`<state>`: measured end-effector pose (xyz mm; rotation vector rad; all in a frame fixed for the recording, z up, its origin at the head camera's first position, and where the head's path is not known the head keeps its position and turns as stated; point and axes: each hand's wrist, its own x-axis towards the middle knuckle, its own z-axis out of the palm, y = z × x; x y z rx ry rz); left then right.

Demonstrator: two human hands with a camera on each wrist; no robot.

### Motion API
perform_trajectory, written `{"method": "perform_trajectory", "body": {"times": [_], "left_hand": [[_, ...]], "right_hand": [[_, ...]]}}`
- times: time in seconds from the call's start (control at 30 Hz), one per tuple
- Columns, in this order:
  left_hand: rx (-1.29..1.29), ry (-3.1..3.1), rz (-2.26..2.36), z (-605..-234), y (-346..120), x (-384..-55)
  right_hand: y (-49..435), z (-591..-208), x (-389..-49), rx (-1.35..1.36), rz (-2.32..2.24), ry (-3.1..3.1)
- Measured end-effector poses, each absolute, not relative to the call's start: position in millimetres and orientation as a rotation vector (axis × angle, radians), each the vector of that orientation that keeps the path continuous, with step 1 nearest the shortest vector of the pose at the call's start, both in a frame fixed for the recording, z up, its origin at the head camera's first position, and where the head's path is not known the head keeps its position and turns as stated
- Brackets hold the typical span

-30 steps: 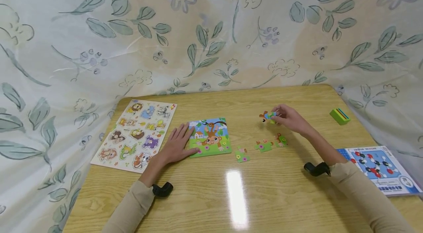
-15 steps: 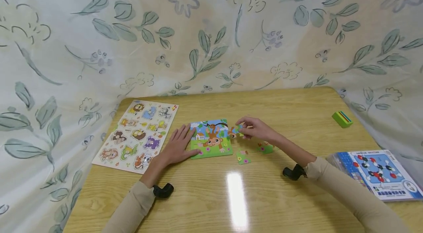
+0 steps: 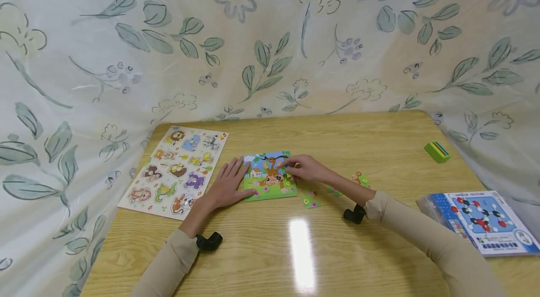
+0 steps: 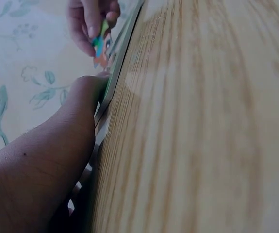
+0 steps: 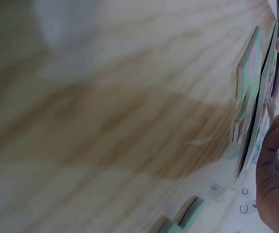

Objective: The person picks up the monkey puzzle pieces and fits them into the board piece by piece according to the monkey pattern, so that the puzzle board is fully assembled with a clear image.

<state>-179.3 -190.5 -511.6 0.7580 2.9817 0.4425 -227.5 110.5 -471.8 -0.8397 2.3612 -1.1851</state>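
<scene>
In the head view a square monkey jigsaw puzzle board (image 3: 263, 194) lies mid-table, showing a house, a tree branch and pink flowers. My left hand (image 3: 228, 184) rests flat on its left edge, fingers spread, thumb at the lower left corner. Over the right part of the board, my right hand (image 3: 305, 168) pinches a puzzle piece (image 4: 99, 48). The left wrist view shows that piece, blue, green and brown, tilted between thumb and fingers just above the board. Right of the board lie loose puzzle pieces: one near piece (image 3: 311, 201), one partly under the right forearm, and one farther piece (image 3: 363, 179).
A white animal peg puzzle (image 3: 173, 173) lies at the left. At the far right sits a green block (image 3: 437, 152) with coloured strips. A packet with a molecule picture (image 3: 485, 222) lies at the right edge. A floral cloth (image 3: 270, 34) hangs behind the table.
My right hand has carried the puzzle piece leftward from the loose pieces to above the board's right part. My left hand has stayed on the board's left edge.
</scene>
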Motion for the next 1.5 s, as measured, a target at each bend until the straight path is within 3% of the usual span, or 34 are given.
{"method": "perform_trajectory", "body": {"times": [0.53,1.5], "left_hand": [[0.761,2.985,0.434,-511.6,-190.6,-178.6],[0.757,2.993,0.430,-512.5,-191.5,-179.6]], "right_hand": [[103.2,-466.2,-228.9,-1.163,-0.730,2.580],[98.7,-458.6,-233.2,-1.256,-0.556,2.551]]}}
